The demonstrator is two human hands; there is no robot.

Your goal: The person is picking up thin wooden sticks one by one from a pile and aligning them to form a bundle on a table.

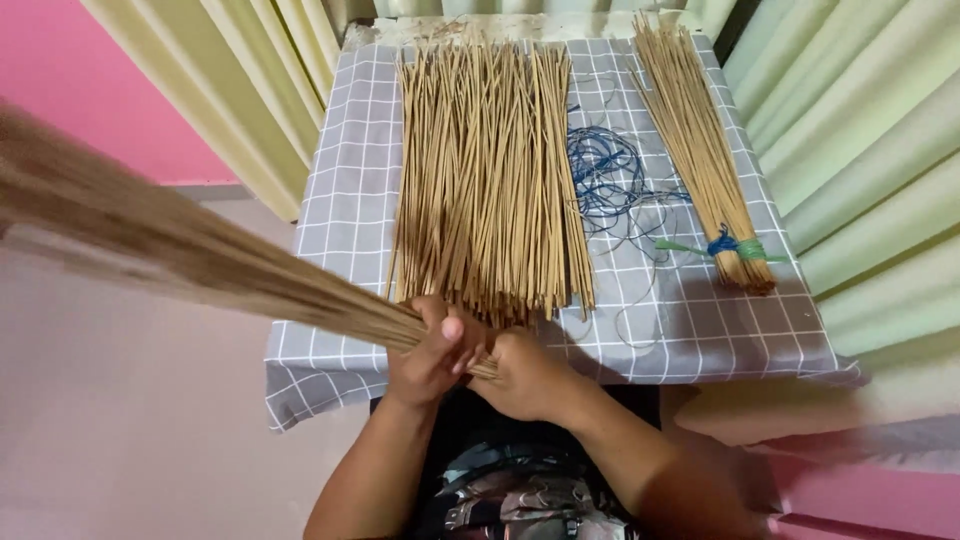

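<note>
A: Hands?
B: Left hand (428,352) & right hand (522,375) both clenched tight on the butt end of a stick bundle (200,255), at the table's 6 o'clock edge. Bundle fans out blurred twd 10 o'clock.
A: Rest of the table?
B: Grey checked cloth (350,200). Loose stick pile (487,170) at center, touching the hands' far side. Blue string (603,170) at 2 o'clock of the hands, tied bundle (700,150) beyond it.

Stick bundle (150,235) blurs (far end cut off) leftward.
</note>
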